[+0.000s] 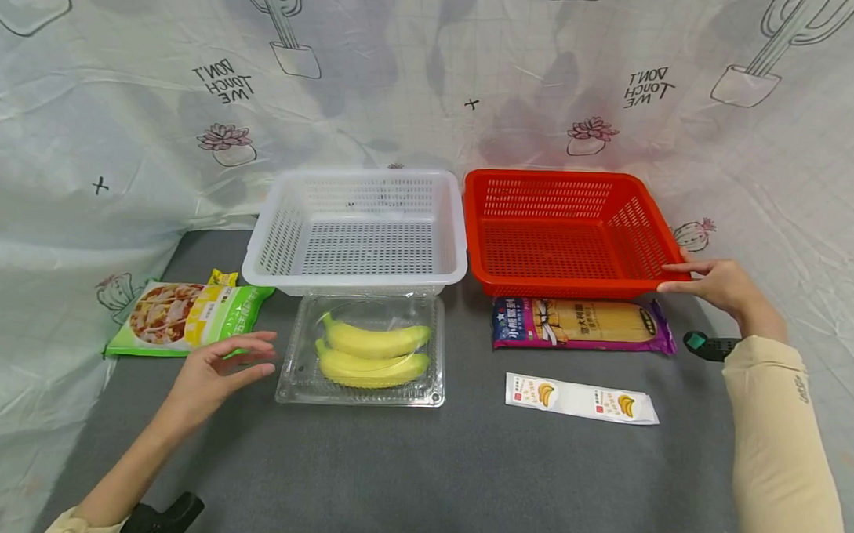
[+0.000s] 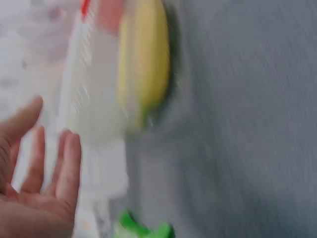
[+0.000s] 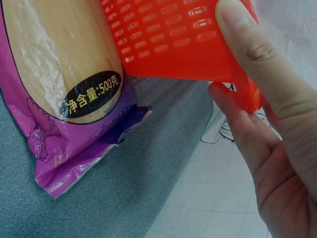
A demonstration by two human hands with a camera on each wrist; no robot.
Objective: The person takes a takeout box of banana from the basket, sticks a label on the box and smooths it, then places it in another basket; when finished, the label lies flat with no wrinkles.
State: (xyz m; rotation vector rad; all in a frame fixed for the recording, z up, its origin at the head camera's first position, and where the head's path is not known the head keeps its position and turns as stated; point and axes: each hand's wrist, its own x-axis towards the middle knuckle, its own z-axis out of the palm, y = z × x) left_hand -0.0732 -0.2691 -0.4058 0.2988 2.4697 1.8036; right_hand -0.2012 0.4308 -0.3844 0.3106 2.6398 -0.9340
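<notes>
At the front right corner of the red basket (image 1: 539, 286), my right hand (image 1: 723, 288) pinches the rim. Thumb and fingers lie on either side of that red rim in the right wrist view, where the hand (image 3: 282, 148) appears close up. My left hand (image 1: 214, 377) hovers with loosely spread fingers, holding nothing. It is between the green food bag (image 1: 185, 317) and a clear plastic box (image 1: 359, 393) with two bananas (image 1: 374, 355) inside. The left wrist view is blurred, with the hand (image 2: 44, 178) at its lower left.
A white basket (image 1: 356, 284) stands left of the red one, behind the clear box. A purple noodle package (image 1: 583, 325) lies in front of the red basket. Nearer is a strip of banana labels (image 1: 581, 399). Printed sheeting (image 1: 419, 78) hangs behind the grey table (image 1: 419, 478).
</notes>
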